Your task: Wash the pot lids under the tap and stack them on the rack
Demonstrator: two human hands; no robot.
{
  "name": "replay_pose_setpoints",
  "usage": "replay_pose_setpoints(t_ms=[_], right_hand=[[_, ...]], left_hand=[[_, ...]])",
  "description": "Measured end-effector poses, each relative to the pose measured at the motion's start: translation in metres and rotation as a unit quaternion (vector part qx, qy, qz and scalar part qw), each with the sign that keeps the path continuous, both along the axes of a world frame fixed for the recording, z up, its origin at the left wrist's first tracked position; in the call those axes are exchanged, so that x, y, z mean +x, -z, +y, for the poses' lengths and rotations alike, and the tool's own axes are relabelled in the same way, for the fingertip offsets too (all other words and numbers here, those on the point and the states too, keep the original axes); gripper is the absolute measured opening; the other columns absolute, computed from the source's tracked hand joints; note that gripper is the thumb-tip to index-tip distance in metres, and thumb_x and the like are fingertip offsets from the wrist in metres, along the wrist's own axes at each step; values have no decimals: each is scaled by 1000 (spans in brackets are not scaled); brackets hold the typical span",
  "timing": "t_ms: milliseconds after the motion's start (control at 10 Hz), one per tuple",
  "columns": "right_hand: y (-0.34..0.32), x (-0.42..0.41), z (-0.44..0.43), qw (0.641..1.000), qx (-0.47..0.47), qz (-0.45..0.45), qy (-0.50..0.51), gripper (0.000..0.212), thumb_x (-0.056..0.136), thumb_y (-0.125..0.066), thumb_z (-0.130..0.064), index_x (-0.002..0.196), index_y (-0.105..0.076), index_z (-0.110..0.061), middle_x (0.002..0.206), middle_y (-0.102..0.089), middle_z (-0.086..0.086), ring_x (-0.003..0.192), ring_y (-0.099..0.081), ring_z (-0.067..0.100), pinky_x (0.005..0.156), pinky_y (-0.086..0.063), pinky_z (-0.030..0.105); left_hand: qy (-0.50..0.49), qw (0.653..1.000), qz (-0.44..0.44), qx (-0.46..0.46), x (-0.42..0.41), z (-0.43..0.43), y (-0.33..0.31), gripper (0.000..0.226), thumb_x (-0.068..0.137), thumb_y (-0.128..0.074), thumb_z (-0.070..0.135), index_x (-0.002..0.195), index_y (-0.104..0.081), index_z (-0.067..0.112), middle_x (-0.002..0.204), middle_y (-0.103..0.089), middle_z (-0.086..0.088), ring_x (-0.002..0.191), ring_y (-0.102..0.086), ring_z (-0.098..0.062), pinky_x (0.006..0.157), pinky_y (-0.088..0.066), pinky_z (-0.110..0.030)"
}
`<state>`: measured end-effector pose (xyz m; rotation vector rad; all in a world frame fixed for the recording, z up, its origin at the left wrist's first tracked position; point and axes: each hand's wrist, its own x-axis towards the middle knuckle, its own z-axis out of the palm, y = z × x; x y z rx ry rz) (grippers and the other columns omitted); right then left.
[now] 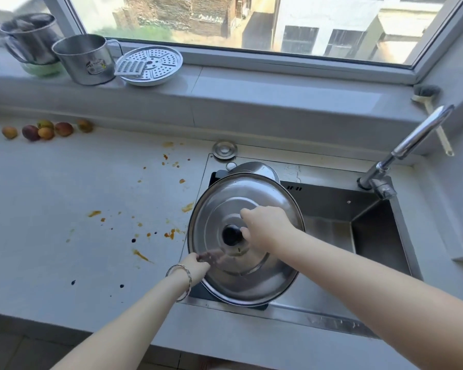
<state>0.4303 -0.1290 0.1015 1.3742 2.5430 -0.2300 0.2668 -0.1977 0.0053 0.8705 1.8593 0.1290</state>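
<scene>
A large steel pot lid [241, 204] with a black knob [232, 235] lies dome-up over the left end of the sink [380, 236]. My right hand [267, 225] rests on the lid, fingers against the knob's right side. My left hand [198, 264] is at the lid's near-left rim, its fingers blurred on the metal. Behind the big lid a second, smaller steel lid [254, 169] peeks out. The tap [409, 145] stands at the sink's back right; no water is visible.
Orange and dark splatters [169, 233] mark the counter left of the sink. Several small fruits [46, 129] lie at the back left. Two steel mugs [86, 58], a steamer plate [153, 65] and a grater sit on the windowsill. A brush [428, 97] leans at the right.
</scene>
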Motion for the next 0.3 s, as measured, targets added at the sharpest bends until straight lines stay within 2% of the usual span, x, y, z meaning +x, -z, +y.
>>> replay_pose_setpoints(t_ms=[100, 200, 300], right_hand=[[-9, 15, -4, 1000, -11, 11, -3, 27, 97, -38, -30, 110, -51, -10, 107, -62, 9, 98, -59, 31, 66, -35, 31], [-17, 29, -4, 1000, 1, 23, -8, 30, 96, -38, -29, 114, -54, -12, 107, -63, 8, 99, -59, 30, 68, -37, 31], [-23, 43, 2, 1000, -9, 18, 8, 29, 93, -41, -28, 112, -57, -14, 107, -63, 7, 98, -59, 29, 71, -41, 30]], left_hand=[[-49, 998, 32, -15, -2, 5, -1, 38, 90, -45, 12, 126, -46, 0, 113, -57, -18, 100, -57, -31, 82, -47, -36], [-32, 994, 101, -10, 3, 7, -9, 38, 89, -43, 14, 125, -45, 2, 123, -55, -19, 110, -55, -33, 90, -46, -38], [3, 990, 135, 39, 17, 20, -32, 26, 91, -42, 18, 115, -46, 9, 115, -55, -15, 103, -56, -30, 82, -45, -34]])
